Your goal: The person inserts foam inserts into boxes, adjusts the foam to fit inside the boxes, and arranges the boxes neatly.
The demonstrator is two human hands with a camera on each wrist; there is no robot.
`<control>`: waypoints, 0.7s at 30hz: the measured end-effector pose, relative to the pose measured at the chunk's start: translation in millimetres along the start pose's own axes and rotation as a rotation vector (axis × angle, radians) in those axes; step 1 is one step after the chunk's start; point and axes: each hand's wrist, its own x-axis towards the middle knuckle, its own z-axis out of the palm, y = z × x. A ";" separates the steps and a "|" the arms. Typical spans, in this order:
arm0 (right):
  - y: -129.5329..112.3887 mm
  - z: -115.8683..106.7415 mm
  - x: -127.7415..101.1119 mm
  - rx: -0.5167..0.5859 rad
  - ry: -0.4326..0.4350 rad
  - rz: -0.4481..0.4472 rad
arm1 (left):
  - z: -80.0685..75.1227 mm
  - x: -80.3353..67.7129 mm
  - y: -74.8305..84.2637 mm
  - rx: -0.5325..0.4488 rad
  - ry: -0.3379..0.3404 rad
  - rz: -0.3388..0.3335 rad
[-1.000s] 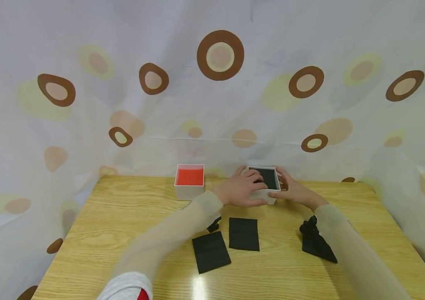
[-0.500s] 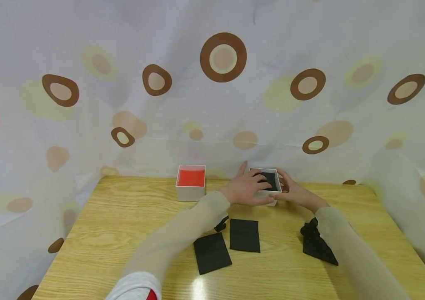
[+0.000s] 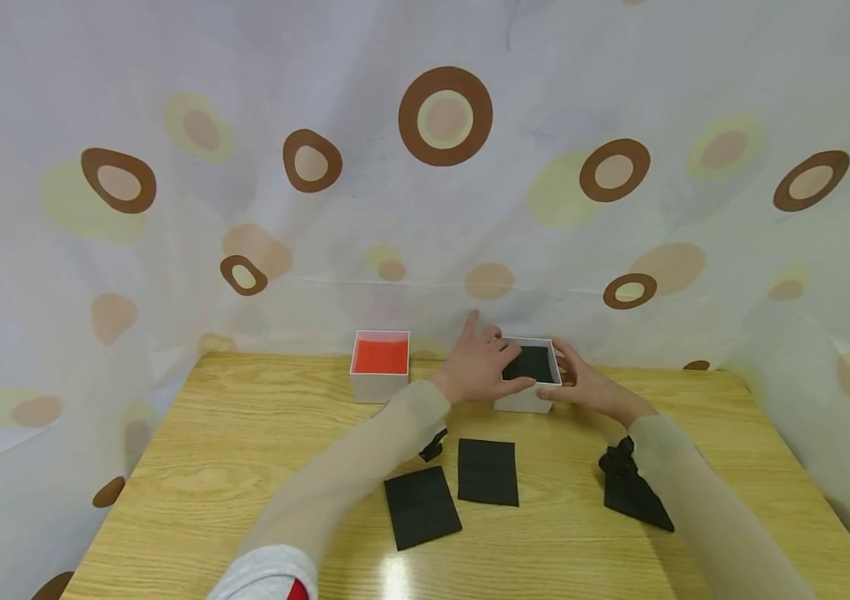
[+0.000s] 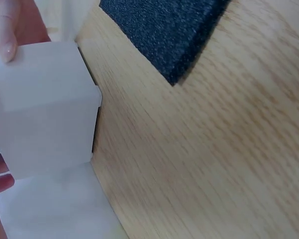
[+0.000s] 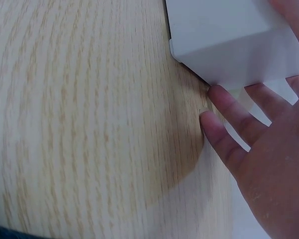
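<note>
A white open-topped box (image 3: 524,402) stands at the back of the table, right of centre, with a black square piece (image 3: 533,364) inside it. My right hand (image 3: 584,385) holds the box at its right side, thumb on the front wall and fingers along the side; the right wrist view shows those fingers (image 5: 234,112) at the wall's lower edge. Across the left rim lies my left hand (image 3: 473,365), fingers spread, one pointing up toward the backdrop and the thumb over the front rim. In the left wrist view the box (image 4: 45,134) shows its outer walls.
Left of it stands a second white box (image 3: 378,387) with a red piece (image 3: 382,357) inside. Two black foam squares (image 3: 422,508) (image 3: 487,472) lie nearer on the wooden table (image 3: 245,483). A further black piece (image 3: 638,498) lies partly under my right forearm. A patterned backdrop (image 3: 365,208) rises behind.
My left hand has drawn back leftward from over the box opening, so more of the black piece shows. My right hand stays at the box's right side.
</note>
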 end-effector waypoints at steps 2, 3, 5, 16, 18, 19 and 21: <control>-0.1 -0.1 -0.2 0.006 0.000 -0.005 | -1.3 -0.4 -0.6 -0.020 -0.017 0.011; 0.1 -0.3 -0.5 0.005 -0.001 -0.008 | -2.0 -0.6 -0.6 -0.028 -0.024 0.014; 0.6 -0.6 -1.5 0.010 0.002 -0.002 | -2.6 -0.5 -0.2 -0.047 -0.036 0.015; 5.3 -1.3 -2.3 0.048 -0.018 -0.024 | -4.3 5.3 8.8 -0.022 -0.088 -0.038; 5.5 -1.4 -2.1 0.043 -0.017 -0.032 | -5.7 7.5 10.7 -0.028 -0.101 -0.056; 5.5 -1.4 -2.0 0.041 -0.017 -0.036 | -6.3 8.5 11.7 -0.028 -0.110 -0.065; 5.5 -1.1 -1.6 0.053 -0.021 -0.046 | -6.4 10.8 13.5 -0.027 -0.128 -0.081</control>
